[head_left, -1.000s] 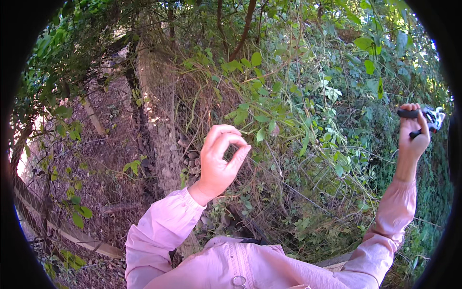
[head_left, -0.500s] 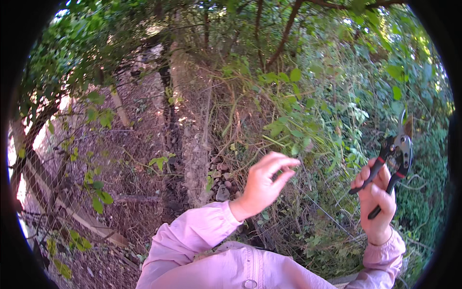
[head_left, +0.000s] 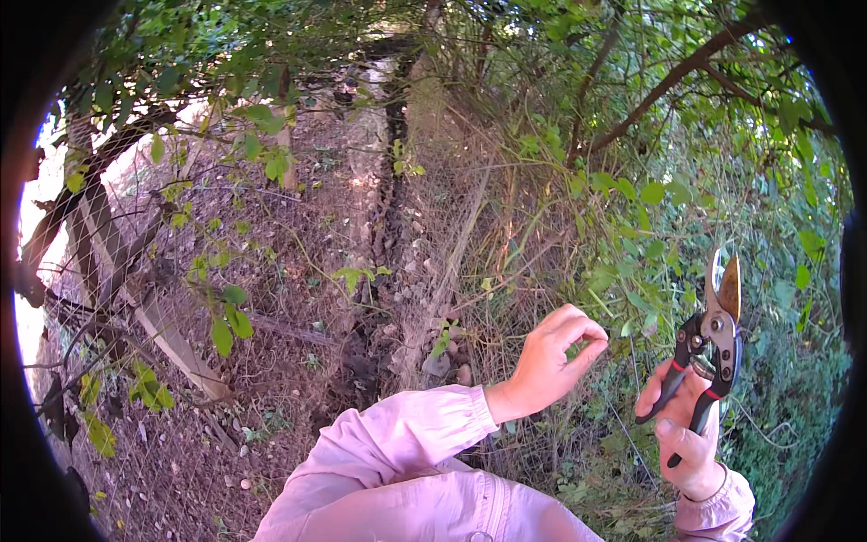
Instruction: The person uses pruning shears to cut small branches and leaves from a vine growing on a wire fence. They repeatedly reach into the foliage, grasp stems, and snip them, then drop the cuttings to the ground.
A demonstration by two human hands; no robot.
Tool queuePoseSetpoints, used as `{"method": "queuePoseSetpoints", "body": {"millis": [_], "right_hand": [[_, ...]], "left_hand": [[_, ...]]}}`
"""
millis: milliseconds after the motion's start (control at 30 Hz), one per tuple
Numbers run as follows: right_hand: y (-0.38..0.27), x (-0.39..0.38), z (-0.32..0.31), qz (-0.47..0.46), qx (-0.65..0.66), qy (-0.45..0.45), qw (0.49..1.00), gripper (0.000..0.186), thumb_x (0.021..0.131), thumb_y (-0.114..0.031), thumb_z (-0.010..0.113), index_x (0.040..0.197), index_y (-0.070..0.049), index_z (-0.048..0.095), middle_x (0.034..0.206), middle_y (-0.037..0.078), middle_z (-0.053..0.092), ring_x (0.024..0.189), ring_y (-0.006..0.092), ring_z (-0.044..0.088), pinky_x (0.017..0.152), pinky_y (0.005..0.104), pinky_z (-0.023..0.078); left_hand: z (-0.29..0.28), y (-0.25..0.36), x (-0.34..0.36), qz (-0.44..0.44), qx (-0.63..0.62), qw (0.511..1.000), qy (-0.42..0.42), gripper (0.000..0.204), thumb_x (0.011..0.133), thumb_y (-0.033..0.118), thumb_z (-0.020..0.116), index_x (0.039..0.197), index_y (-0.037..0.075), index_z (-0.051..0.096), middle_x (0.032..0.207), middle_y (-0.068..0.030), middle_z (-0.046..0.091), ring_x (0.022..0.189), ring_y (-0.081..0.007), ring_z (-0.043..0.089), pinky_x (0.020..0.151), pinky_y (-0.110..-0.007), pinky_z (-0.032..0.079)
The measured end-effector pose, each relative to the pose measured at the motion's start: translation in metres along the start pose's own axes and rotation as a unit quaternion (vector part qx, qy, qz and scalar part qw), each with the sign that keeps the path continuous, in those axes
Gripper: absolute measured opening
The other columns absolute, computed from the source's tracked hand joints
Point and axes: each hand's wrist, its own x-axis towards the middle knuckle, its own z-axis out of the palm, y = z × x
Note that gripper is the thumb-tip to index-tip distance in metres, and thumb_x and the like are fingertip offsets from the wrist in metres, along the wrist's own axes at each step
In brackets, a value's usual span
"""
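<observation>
My left hand reaches in from a pink sleeve, thumb and fingertips drawn together in a pinch beside the green shoots. Whatever may be between those fingertips is too small to make out. On the right, my right hand grips pruning shears with black handles and red bands. The shears point upward, with their handles spread and blades parted; nothing shows between the blades. Leafy stems hang just above my left hand and left of the shears.
A wire mesh fence with a slanting wooden post stands at left. Stones lie near my left forearm. A thick branch crosses the upper right. Dense climbing greenery fills the right side, where a thin curled stem hangs.
The view has shifted, with the background moving rightward. My left hand's thumb and fingertips have come closer together. The shears sit lower in the picture, nearer my left hand, still in my right hand.
</observation>
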Motion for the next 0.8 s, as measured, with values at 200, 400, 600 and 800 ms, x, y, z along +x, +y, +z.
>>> {"method": "queuePoseSetpoints", "body": {"millis": [200, 400, 600, 800], "right_hand": [[-0.004, 0.023, 0.002, -0.011, 0.043, -0.022, 0.999, 0.061, 0.067, -0.014, 0.069, 0.120, 0.001, 0.041, 0.096, 0.008, 0.050, 0.087, 0.0184, 0.052, 0.077, 0.0320, 0.044], [-0.014, 0.036, 0.007, -0.038, 0.026, -0.014, 0.999, 0.061, 0.069, -0.018, 0.069, 0.120, 0.002, 0.041, 0.095, 0.009, 0.050, 0.087, 0.0182, 0.052, 0.078, 0.0323, 0.043], [-0.017, 0.046, 0.010, -0.015, 0.060, -0.046, 0.997, 0.055, 0.068, -0.010, 0.066, 0.117, 0.002, 0.044, 0.094, 0.008, 0.053, 0.087, 0.0195, 0.054, 0.081, 0.0329, 0.043], [-0.011, 0.058, 0.009, 0.042, 0.086, -0.054, 0.994, 0.047, 0.073, -0.009, 0.064, 0.115, 0.002, 0.045, 0.091, 0.008, 0.055, 0.085, 0.0202, 0.055, 0.081, 0.0337, 0.043]], "left_hand": [[-0.017, -0.003, 0.002, 0.013, 0.146, 0.989, -0.033, 0.033, 0.072, 0.003, 0.068, 0.104, 0.007, 0.060, 0.111, -0.0125, 0.051, 0.104, -0.0306, 0.050, 0.088, -0.039, 0.043], [-0.023, -0.009, 0.000, 0.025, 0.225, 0.970, -0.089, 0.047, 0.072, 0.008, 0.070, 0.116, 0.006, 0.054, 0.126, -0.0178, 0.042, 0.118, -0.0368, 0.041, 0.100, -0.044, 0.036], [-0.025, -0.011, -0.001, 0.011, 0.235, 0.966, -0.108, 0.051, 0.073, 0.011, 0.070, 0.121, 0.007, 0.052, 0.132, -0.0188, 0.038, 0.123, -0.0385, 0.037, 0.103, -0.045, 0.033], [-0.029, -0.006, 0.003, -0.009, 0.230, 0.965, -0.122, 0.047, 0.077, 0.014, 0.068, 0.121, 0.006, 0.053, 0.130, -0.0185, 0.039, 0.122, -0.0370, 0.038, 0.103, -0.044, 0.033]]}}
